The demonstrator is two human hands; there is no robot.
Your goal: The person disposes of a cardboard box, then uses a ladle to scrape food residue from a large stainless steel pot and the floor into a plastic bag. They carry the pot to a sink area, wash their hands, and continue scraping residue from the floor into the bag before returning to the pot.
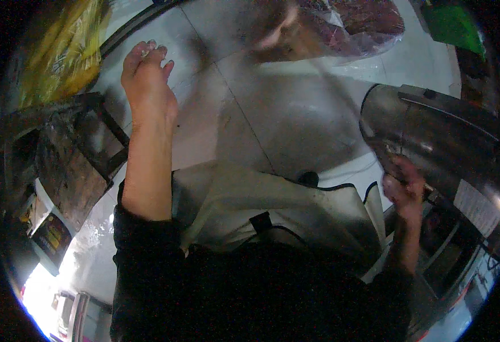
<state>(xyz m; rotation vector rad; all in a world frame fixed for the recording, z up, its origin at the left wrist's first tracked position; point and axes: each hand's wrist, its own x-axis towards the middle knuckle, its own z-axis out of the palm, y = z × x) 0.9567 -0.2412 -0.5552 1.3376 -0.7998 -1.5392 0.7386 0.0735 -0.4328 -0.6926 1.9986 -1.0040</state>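
My left hand (145,77) is raised over the tiled floor, fingers loosely curled and thumb apart. Whitish residue shows on its fingertips, and I see no object held in it. On the other side, my right hand (406,181) is blurred beside a dark, rounded metal machine housing (438,128). Its fingers are bent near the housing's lower edge; whether they grip a part there is unclear. A pale apron (233,192) with dark edging spreads across my front, between my two forearms.
At upper left is a yellow plastic bag (68,55), above a dark worn stand (70,158). A clear plastic bag (361,30) with reddish-brown contents lies ahead on the tiled floor (250,98). A green object (453,28) is at upper right. A paper sheet (476,207) is on the machine.
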